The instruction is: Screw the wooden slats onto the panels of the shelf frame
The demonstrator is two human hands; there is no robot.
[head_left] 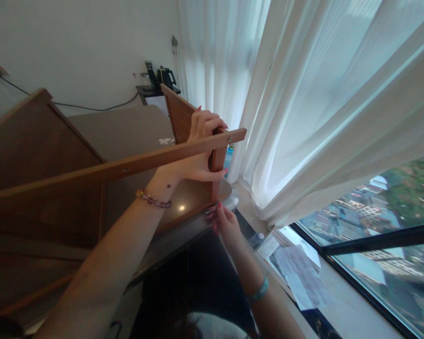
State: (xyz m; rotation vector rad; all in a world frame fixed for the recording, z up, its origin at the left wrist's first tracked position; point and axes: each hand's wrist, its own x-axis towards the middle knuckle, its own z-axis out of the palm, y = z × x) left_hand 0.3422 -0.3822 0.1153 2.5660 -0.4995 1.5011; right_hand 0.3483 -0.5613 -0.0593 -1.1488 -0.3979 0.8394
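Note:
A brown wooden frame (169, 153) with a long rail and flat panels stands on a glossy table (187, 195). My left hand (197, 168) is wrapped round the frame's upright post (217, 162) at its right end, with the thumb on the near side and the fingers over the top. In the rail's end is a round metal fitting (230, 139). My right hand (228, 227) is closed in a pinch low down, at the foot of that post. Something thin and shiny shows at its fingertips, too small and blurred to name.
White curtains (297, 94) hang close on the right beside a window. Papers (298, 273) lie on the sill below. A black kettle (166, 76) stands on a small cabinet at the back, and a black cable (92, 109) runs along the wall.

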